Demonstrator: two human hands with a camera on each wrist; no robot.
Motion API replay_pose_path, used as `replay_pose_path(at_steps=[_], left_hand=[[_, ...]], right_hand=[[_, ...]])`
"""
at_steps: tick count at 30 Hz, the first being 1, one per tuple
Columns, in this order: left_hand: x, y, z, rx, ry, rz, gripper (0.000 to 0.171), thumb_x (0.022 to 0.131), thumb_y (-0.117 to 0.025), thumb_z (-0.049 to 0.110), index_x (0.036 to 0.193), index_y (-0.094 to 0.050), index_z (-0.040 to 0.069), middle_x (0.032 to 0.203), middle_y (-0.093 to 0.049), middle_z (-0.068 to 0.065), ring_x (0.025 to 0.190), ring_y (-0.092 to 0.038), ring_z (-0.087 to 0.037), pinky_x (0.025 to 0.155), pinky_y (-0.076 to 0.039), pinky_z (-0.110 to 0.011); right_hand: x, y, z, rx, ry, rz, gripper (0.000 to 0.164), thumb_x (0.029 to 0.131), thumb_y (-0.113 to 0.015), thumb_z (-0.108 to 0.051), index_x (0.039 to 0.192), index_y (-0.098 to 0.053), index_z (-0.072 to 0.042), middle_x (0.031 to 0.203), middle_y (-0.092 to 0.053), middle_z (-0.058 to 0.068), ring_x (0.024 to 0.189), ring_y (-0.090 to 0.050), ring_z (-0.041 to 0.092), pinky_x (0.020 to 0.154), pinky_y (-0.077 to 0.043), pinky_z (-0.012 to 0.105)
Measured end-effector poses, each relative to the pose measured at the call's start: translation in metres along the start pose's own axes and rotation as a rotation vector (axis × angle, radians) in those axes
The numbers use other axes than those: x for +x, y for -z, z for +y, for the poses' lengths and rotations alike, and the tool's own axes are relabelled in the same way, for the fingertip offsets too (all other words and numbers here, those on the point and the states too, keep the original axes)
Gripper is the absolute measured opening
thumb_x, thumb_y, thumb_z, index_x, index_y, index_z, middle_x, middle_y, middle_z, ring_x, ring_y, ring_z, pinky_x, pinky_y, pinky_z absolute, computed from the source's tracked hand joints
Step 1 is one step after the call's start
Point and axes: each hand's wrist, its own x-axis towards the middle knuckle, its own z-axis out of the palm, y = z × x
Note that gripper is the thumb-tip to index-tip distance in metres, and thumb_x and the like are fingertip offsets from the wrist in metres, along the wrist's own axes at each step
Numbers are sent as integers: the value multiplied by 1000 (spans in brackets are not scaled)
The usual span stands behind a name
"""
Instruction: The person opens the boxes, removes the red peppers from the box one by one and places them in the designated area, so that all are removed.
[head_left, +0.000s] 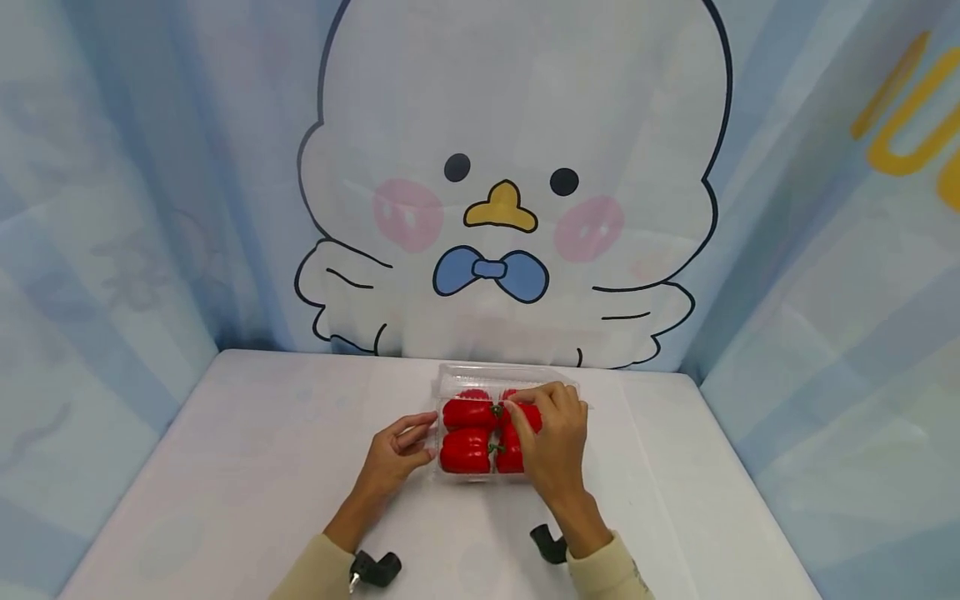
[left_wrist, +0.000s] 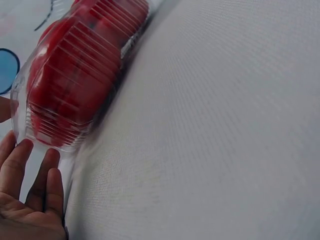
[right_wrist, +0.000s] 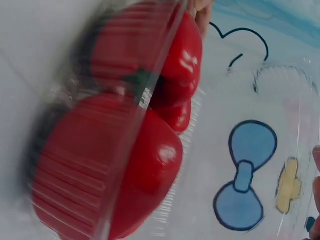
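A clear plastic clamshell box [head_left: 467, 477] stands on the table with several glossy red bell peppers [head_left: 465, 451] inside, their green stems turned toward the middle. Its transparent lid [right_wrist: 295, 100] is raised at the far side. With fingertips and thumb fairly straight, my left hand [head_left: 397, 450] touches the box's left end; the left wrist view shows those fingers [left_wrist: 24, 150] against the ribbed wall. My right hand [head_left: 553, 429] is above the right-hand peppers, thumb and forefinger pinching the lid's edge. In the right wrist view only its fingertips [right_wrist: 317, 192] show, by that edge.
A white-covered table [head_left: 262, 450] lies under the box. Behind it hangs a cloth backdrop [head_left: 510, 100] printed with a cartoon bird, and blue cloth walls [head_left: 847, 333] close both sides. Black wrist devices [head_left: 378, 569] sit near both sleeves.
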Motion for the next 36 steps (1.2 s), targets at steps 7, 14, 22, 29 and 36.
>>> replay_pose_path(at_steps=[7, 14, 22, 29, 36], left_hand=[[-1, -1, 1, 10, -21, -6, 53, 92, -76, -3, 143, -65, 10, 151, -65, -10, 145, -58, -32, 115, -48, -37], [-1, 0, -2, 7, -16, -2, 53, 92, -77, -1, 143, -65, 11, 151, -65, -9, 146, -58, -31, 115, -48, -36], [-1, 0, -1, 23, -35, -5, 53, 93, -76, -1, 143, -65, 11, 151, -65, -9, 145, -58, -32, 115, -49, -37], [-1, 0, -1, 21, -41, -12, 53, 92, -76, -1, 143, -65, 11, 151, -65, -9, 145, -58, -32, 115, -49, -36], [-1, 1, -2, 22, -43, -14, 52, 92, -76, -1, 142, -65, 11, 150, -65, -9, 145, -58, -32, 115, -49, -38]], right_hand=[[17, 1, 7, 16, 11, 12, 18, 84, -91, -13, 97, -80, -7, 100, -71, 11, 94, -55, 27, 82, -41, 42], [28, -1, 13, 16, -9, -6, 17, 87, -89, -14, 99, -79, -7, 104, -74, 12, 93, -52, 25, 83, -42, 42], [41, 3, 19, 0, -43, -30, 20, 87, -89, -17, 101, -78, -7, 109, -74, 14, 97, -54, 28, 90, -46, 47], [48, 7, 29, -28, -40, -20, 22, 86, -90, -18, 101, -78, -8, 109, -74, 15, 97, -53, 29, 88, -45, 46], [54, 11, 42, -35, -33, -10, 21, 86, -90, -17, 100, -78, -8, 109, -73, 16, 96, -51, 31, 87, -43, 46]])
